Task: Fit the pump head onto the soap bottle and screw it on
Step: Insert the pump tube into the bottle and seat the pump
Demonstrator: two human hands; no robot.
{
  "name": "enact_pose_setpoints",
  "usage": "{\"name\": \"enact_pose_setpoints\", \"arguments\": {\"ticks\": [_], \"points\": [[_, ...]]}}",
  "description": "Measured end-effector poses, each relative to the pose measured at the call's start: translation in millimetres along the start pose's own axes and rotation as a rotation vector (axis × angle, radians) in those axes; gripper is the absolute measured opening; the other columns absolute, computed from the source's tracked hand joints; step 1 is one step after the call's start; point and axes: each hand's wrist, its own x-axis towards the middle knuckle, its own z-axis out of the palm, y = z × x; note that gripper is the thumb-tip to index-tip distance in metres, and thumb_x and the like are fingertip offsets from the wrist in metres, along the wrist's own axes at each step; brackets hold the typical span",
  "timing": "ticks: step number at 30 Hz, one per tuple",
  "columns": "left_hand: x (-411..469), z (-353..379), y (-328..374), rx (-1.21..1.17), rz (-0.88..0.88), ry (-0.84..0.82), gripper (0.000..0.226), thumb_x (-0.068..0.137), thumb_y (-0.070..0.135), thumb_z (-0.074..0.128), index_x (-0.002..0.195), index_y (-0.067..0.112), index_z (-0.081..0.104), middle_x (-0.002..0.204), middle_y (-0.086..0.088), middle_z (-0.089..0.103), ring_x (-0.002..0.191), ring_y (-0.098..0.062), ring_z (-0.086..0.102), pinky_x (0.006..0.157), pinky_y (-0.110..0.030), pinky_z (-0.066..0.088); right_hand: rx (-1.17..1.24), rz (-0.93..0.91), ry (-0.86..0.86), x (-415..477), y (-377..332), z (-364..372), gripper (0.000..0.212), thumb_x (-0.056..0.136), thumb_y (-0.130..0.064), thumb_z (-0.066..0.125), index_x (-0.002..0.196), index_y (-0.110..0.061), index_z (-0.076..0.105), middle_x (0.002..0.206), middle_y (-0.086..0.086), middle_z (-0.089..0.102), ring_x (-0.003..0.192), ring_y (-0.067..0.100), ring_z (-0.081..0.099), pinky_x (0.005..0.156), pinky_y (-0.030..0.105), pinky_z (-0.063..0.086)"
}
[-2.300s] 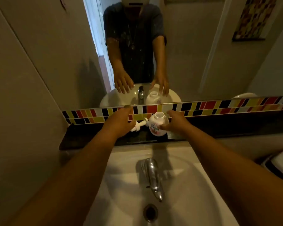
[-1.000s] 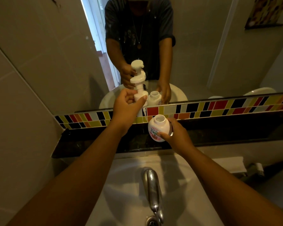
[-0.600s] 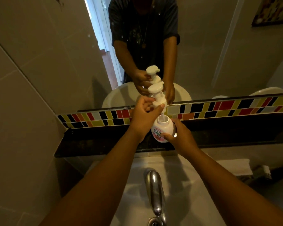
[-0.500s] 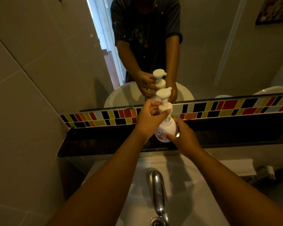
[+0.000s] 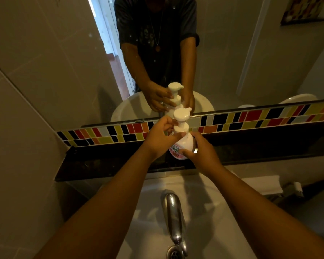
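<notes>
pump head (image 5: 180,122): white, upright, seated on the bottle neck, nozzle aimed away toward the mirror (image 5: 232,53)
soap bottle (image 5: 182,145): white, pink label, upright over the dark ledge (image 5: 105,161) below the tile strip (image 5: 251,118) (can't tell if the base touches the ledge)
left hand (image 5: 158,137): fingers and thumb pinched round the pump collar
right hand (image 5: 201,152): fingers wrapped round the bottle body, ring on one finger
basin (image 5: 209,212): below, chrome tap (image 5: 173,217) at centre, well apart from the bottle
</notes>
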Motion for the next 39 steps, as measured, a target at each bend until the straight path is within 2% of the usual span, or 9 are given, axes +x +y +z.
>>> {"name": "enact_pose_setpoints", "arguments": {"ticks": [3, 7, 11, 15, 22, 29, 33, 36, 39], "points": [[-2.5, 2.6, -7.9, 0.018, -0.008, -0.028, 0.046, 0.083, 0.015, 0.071, 0.124, 0.022, 0.052, 0.132, 0.0, 0.058, 0.121, -0.016, 0.052, 0.09, -0.027, 0.048, 0.006, 0.001, 0.01, 1.0, -0.1, 1.4, 0.063, 0.074, -0.027, 0.075, 0.129, -0.021, 0.045, 0.132, 0.009, 0.056, 0.119, 0.028, 0.054, 0.096, 0.05, 0.049], [-1.6, -3.1, -9.7, 0.043, -0.031, -0.026, 0.038, 0.087, 0.015, 0.066, 0.123, 0.022, 0.056, 0.127, 0.0, 0.058, 0.119, -0.019, 0.054, 0.082, -0.02, 0.046, 0.01, -0.001, 0.006, 2.5, 2.2, 2.0, 0.063, 0.074, -0.026, 0.075, 0.129, -0.022, 0.045, 0.133, 0.008, 0.056, 0.12, 0.027, 0.054, 0.097, 0.05, 0.049], [-0.2, -6.7, -7.1, 0.139, -0.055, -0.074, 0.046, 0.089, 0.013, 0.062, 0.134, 0.021, 0.051, 0.139, -0.003, 0.051, 0.124, -0.02, 0.049, 0.092, -0.029, 0.044, 0.021, -0.001, 0.001, 3.7, 4.0, 1.7, 0.063, 0.074, -0.028, 0.075, 0.129, -0.023, 0.044, 0.133, 0.007, 0.055, 0.12, 0.026, 0.054, 0.098, 0.05, 0.048], [3.4, 3.7, -3.8, 0.134, -0.042, -0.103, 0.062, 0.082, 0.023, 0.073, 0.138, 0.022, 0.045, 0.139, -0.003, 0.053, 0.126, -0.022, 0.05, 0.1, -0.04, 0.047, 0.044, -0.008, -0.016, 4.5, 4.3, 1.3, 0.062, 0.075, -0.031, 0.074, 0.129, -0.024, 0.045, 0.132, 0.007, 0.056, 0.118, 0.025, 0.055, 0.096, 0.048, 0.05], [12.3, 7.1, -5.1, 0.044, -0.058, 0.008, 0.065, 0.075, 0.023, 0.079, 0.133, 0.018, 0.05, 0.133, -0.005, 0.059, 0.121, -0.024, 0.056, 0.098, -0.043, 0.049, 0.042, -0.01, -0.065, 11.3, 8.7, -1.4, 0.059, 0.076, -0.023, 0.074, 0.127, -0.027, 0.044, 0.131, 0.005, 0.057, 0.116, 0.024, 0.056, 0.094, 0.044, 0.052], [4.7, -12.4, -16.0, -0.097, -0.089, 0.011, 0.045, 0.081, 0.011, 0.073, 0.123, 0.016, 0.059, 0.122, -0.004, 0.067, 0.112, -0.019, 0.064, 0.085, -0.026, 0.054, 0.04, -0.03, -0.092, 15.0, 12.3, -2.3, 0.063, 0.075, -0.025, 0.075, 0.128, -0.026, 0.043, 0.132, 0.004, 0.056, 0.116, 0.022, 0.055, 0.095, 0.041, 0.05], [2.7, -4.4, -15.5, -0.021, -0.081, -0.013, 0.057, 0.08, 0.016, 0.074, 0.132, 0.019, 0.053, 0.132, 0.0, 0.06, 0.118, -0.016, 0.056, 0.088, -0.029, 0.05, 0.054, -0.046, -0.088, 15.7, 14.1, -1.7, 0.062, 0.074, -0.027, 0.075, 0.127, -0.028, 0.043, 0.132, 0.003, 0.056, 0.116, 0.021, 0.055, 0.093, 0.039, 0.05], [8.9, 6.8, -13.4, 0.037, -0.06, -0.036, 0.065, 0.078, 0.021, 0.076, 0.136, 0.021, 0.048, 0.137, -0.002, 0.056, 0.122, -0.02, 0.053, 0.097, -0.039, 0.049, 0.086, -0.042, -0.084, 16.5, 15.3, -0.5, 0.059, 0.075, -0.028, 0.075, 0.125, -0.029, 0.044, 0.13, 0.002, 0.057, 0.113, 0.018, 0.057, 0.087, 0.032, 0.05], [12.9, 16.6, -10.7, 0.058, -0.058, -0.004, 0.067, 0.077, 0.024, 0.077, 0.136, 0.018, 0.047, 0.136, -0.005, 0.056, 0.124, -0.025, 0.053, 0.101, -0.046, 0.047, 0.097, -0.046, -0.077, 16.9, 17.3, 0.1, 0.058, 0.075, -0.028, 0.074, 0.125, -0.029, 0.045, 0.129, 0.002, 0.059, 0.114, 0.02, 0.058, 0.09, 0.037, 0.052]]}}
